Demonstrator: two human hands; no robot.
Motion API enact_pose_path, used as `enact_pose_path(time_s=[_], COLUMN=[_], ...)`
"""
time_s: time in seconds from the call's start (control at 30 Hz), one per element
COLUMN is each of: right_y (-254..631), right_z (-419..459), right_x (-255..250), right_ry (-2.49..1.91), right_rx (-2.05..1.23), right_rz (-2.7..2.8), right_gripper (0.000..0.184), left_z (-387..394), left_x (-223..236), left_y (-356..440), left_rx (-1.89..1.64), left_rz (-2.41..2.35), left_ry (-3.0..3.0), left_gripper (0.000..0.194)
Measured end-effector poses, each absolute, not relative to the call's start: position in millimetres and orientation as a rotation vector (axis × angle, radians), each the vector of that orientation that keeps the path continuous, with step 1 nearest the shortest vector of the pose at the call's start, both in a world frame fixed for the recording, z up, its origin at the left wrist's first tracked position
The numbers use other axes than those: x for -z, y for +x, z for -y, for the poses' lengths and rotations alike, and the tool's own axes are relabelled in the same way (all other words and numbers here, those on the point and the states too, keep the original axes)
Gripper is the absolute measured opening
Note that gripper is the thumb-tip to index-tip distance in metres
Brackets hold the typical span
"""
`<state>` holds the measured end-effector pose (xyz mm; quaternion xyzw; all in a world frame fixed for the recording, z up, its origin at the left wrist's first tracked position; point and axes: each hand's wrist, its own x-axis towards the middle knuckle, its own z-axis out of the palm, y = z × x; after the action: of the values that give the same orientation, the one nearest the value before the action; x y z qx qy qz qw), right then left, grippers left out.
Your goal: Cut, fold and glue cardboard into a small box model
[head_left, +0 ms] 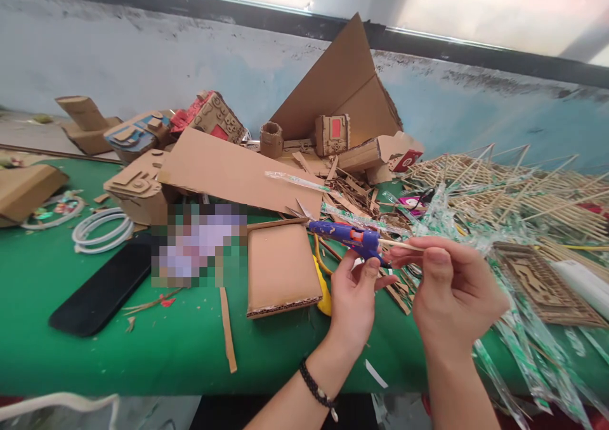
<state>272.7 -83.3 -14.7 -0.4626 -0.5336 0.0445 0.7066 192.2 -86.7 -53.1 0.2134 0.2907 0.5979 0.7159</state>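
My left hand [354, 300] is closed around the handle of a blue hot glue gun [333, 231], whose nozzle points left. Between the fingers of my right hand [457, 297] is a thin pale stick [402, 245], its far end at the back of the glue gun. Whether the stick is glue or wood I cannot tell. Just left of my left hand lies a flat cardboard box [284, 268] on the green tabletop. Pointed metal blades [302, 210] show behind the gun's nozzle. A yellow object [324, 289] is partly hidden between the box and my left wrist.
Cardboard scraps [354, 192] and a large cardboard sheet [242, 173] lie behind the box. Bundled thin sticks [514, 179] and plastic wrappers [516, 335] cover the right side. A black flat object [102, 290] and coiled white tubing [103, 229] lie left.
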Motion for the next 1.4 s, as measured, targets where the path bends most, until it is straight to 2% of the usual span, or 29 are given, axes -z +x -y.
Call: enact_pose_path(time_s=[0.37,0.93,1.4], right_y=[249,235,228], right_z=[76,64,64], right_x=[22,31,30], right_ry=[-1.022,-0.931,-0.936], right_rx=[-0.115,-0.060,0.041], right_rz=[0.956,0.920,0.932], right_gripper=[0.028,0.019,0.020], left_z=[86,85,85], left_x=[52,50,54], left_y=[192,192,190], left_rx=[-1.314,-1.333,-1.382], left_rz=[-0.636,-0.692,-0.720], left_ry=[0.511,0.543,0.589], left_gripper=[0.052,0.048,0.049])
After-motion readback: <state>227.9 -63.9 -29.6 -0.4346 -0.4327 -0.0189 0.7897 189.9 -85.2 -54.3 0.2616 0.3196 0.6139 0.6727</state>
